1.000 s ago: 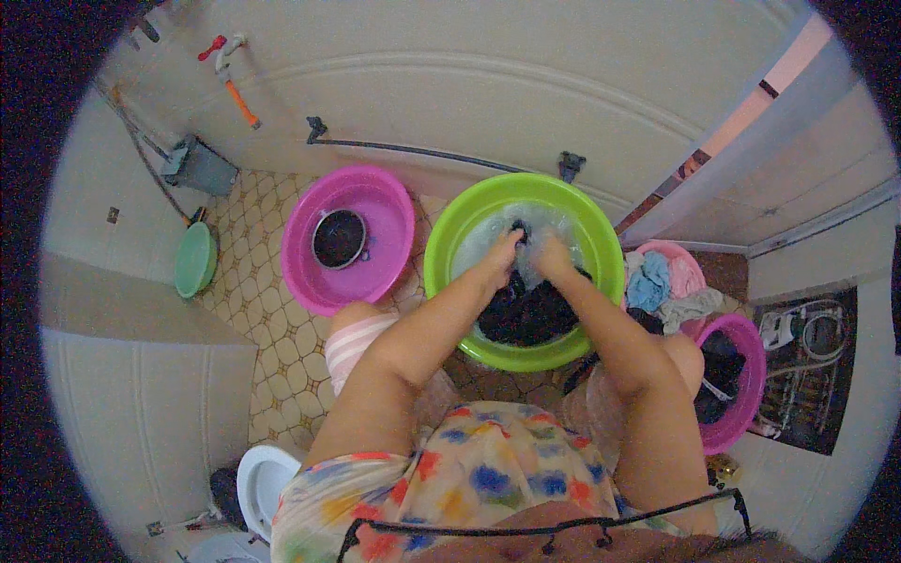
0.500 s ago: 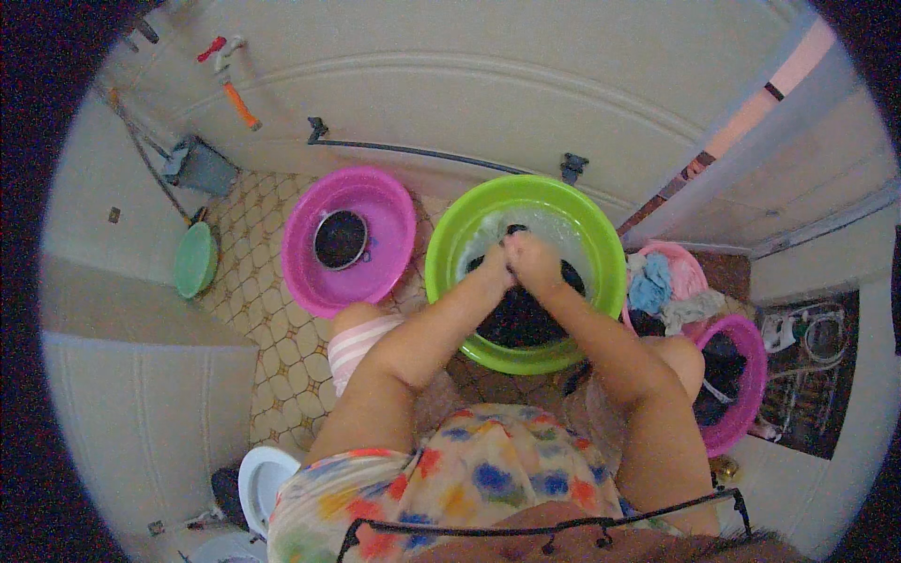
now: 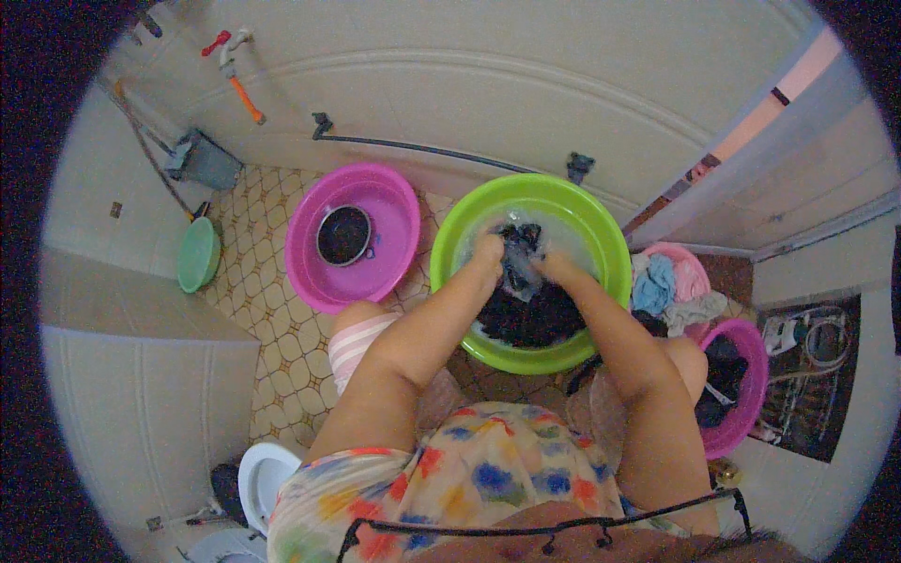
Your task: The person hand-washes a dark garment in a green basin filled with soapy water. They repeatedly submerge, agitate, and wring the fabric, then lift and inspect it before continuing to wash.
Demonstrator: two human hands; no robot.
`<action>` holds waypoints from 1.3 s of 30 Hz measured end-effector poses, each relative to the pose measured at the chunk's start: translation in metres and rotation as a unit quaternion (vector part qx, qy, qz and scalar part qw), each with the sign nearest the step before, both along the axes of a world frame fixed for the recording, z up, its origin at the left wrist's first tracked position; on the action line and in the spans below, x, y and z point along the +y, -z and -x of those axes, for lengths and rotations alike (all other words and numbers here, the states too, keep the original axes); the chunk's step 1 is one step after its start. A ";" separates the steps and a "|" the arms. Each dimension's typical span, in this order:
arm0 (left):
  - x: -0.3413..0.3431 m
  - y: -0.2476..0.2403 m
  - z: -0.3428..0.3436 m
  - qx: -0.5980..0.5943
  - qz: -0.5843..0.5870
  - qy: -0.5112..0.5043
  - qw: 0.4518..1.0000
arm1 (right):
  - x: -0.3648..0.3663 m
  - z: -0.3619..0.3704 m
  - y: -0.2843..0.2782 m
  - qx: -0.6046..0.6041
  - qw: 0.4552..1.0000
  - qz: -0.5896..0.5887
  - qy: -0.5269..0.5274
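A lime-green basin point(image 3: 612, 281) stands in front of me, holding soapy water point(image 3: 568, 235) and a dark, wet black cloth point(image 3: 530, 317). Over the water my left hand point(image 3: 489, 253) grips one side of the cloth, its fingers closed and partly hidden. My right hand point(image 3: 556, 268) is closed on the cloth's other side, a short way to the right. A wet, shiny stretch of the fabric lies between the two hands. The cloth's kind cannot be made out.
To the left sits a magenta basin point(image 3: 399, 267) with a dark round container point(image 3: 343, 235) in it. At right are a pink tub of clothes point(image 3: 660, 281) and another magenta basin point(image 3: 751, 399) with dark cloth. A pipe point(image 3: 422, 150) runs along the wall.
My hands were pressed together above the black cloth. Now they are apart, left hand to the left and right hand to the right, with the cloth spread between them.
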State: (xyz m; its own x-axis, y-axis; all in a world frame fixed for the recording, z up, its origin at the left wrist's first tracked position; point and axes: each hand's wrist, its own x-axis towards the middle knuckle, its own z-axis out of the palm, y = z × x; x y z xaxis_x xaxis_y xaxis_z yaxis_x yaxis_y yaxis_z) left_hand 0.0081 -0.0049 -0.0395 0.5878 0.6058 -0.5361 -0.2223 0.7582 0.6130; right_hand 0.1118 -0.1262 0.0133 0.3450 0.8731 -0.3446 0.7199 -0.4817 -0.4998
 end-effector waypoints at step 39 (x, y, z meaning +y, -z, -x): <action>-0.021 -0.058 0.001 0.012 0.011 -0.006 1.000 | -0.010 -0.005 -0.027 -0.160 0.986 -0.048 0.012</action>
